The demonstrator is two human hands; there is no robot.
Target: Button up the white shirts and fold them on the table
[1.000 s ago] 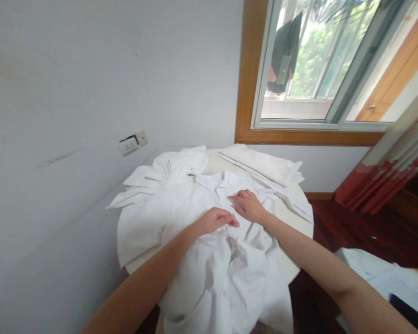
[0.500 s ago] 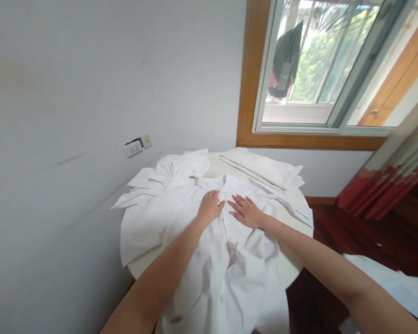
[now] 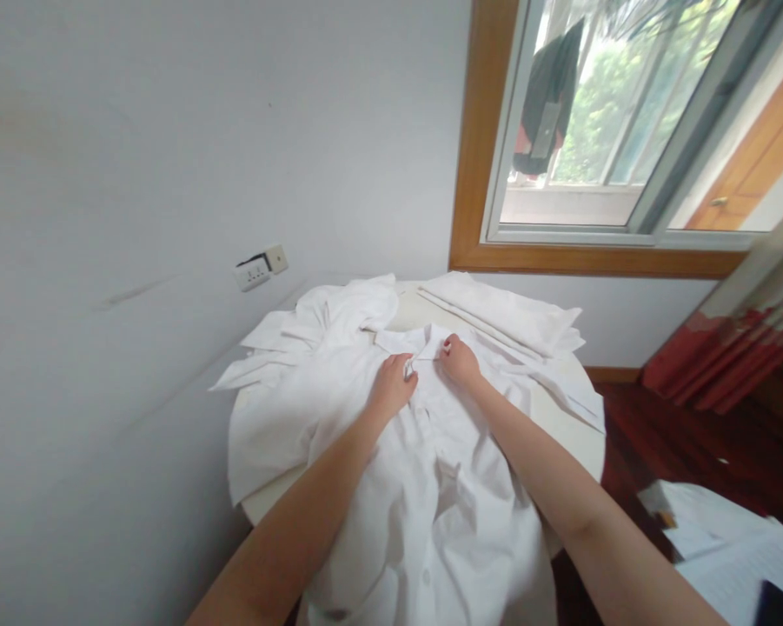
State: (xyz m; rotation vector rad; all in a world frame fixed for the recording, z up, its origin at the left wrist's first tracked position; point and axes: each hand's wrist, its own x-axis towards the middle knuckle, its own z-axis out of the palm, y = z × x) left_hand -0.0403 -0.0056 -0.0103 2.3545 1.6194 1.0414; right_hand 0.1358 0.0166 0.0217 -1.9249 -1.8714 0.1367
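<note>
A white button-up shirt (image 3: 423,487) lies front up on a round table (image 3: 577,435), its lower part hanging over the near edge. My left hand (image 3: 393,382) is at the top of the button front, just below the collar, with curled fingers gripping the cloth. To the right, my right hand (image 3: 460,358) pinches the collar's right side between thumb and fingers. The cloth between the hands is creased, and more wrinkles run down the front.
Behind the shirt lies a flat folded white garment (image 3: 501,313). Loose white cloth (image 3: 326,317) is bunched at the back left, near the wall socket (image 3: 253,275). A window (image 3: 580,122) and a red-and-beige curtain (image 3: 723,356) are to the right. White items (image 3: 717,513) sit low at right.
My right hand has gone from lying spread on the shirt's chest up to the collar, where it now pinches. My left hand's fingers have curled into the cloth. The view has shifted slightly.
</note>
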